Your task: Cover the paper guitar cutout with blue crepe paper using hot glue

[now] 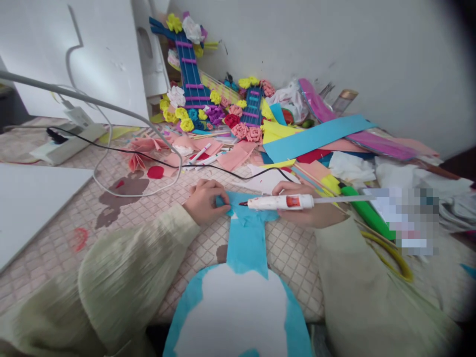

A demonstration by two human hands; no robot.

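Blue-and-white paper cutout [238, 307] nearest; left hand [204, 201] fingers pinch its blue strip [247, 238]; right hand [316, 215] fingers grip a glue gun [280, 202].

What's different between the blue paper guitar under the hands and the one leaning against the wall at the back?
The near paper guitar lies flat, pale blue with a white body and no trimming; the left hand pinches its neck while the right hand holds a glue gun over it. The far paper guitar leans upright at the wall, darker blue, with purple cross strips and paper flowers. Both are blue with long necks.
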